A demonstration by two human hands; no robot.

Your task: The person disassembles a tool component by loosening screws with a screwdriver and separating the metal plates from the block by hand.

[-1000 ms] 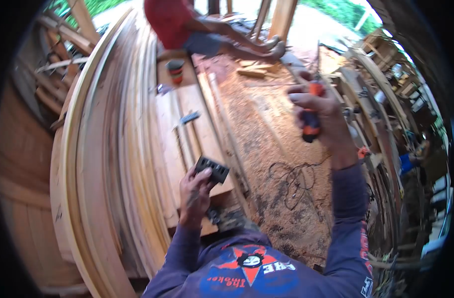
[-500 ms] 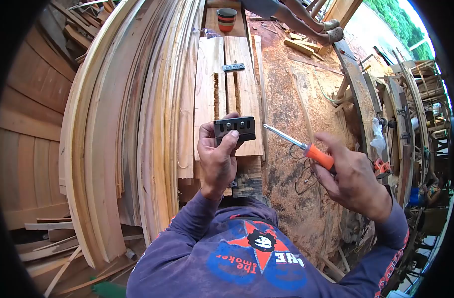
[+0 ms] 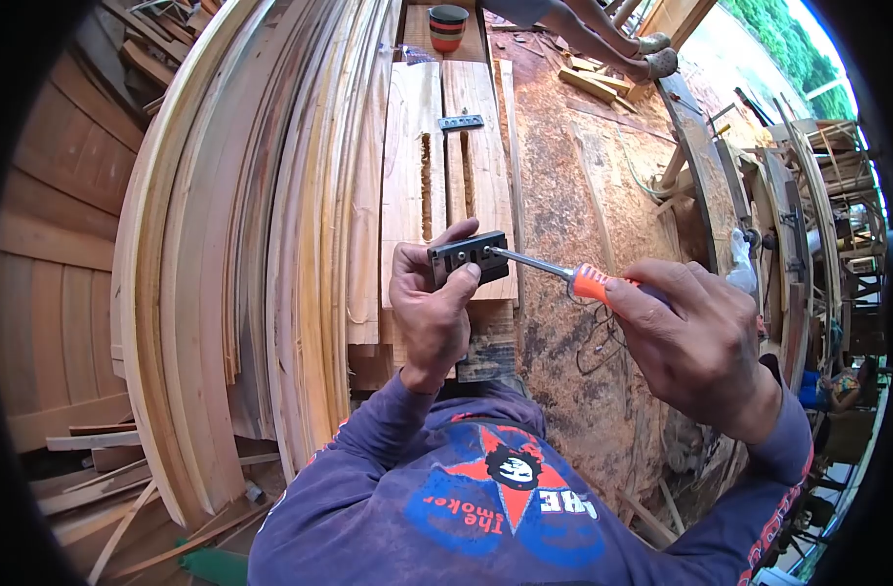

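My left hand (image 3: 432,308) grips a dark slotted metal block (image 3: 469,258) with screws in its face, the thumb pressed on its front edge. In my right hand (image 3: 695,337) is a screwdriver (image 3: 591,283) with an orange handle. The shaft points left and its tip meets a screw near the block's right end; whether it sits in the screw head, I cannot tell. Beyond my left hand, two pale boards (image 3: 400,186) lie side by side, each with a long rough slot. A narrow metal bar with holes (image 3: 461,123) rests across the right-hand board.
Long planks (image 3: 305,225) stand stacked on the left. An orange and black striped pot (image 3: 447,29) sits at the far end of the bench. Sawdust covers the ground (image 3: 563,176) to the right. Another person's legs (image 3: 602,39) show at the top.
My right hand has moved left, bringing the screwdriver's tip from beside the metal block onto its screw. My left hand has tilted the block slightly.
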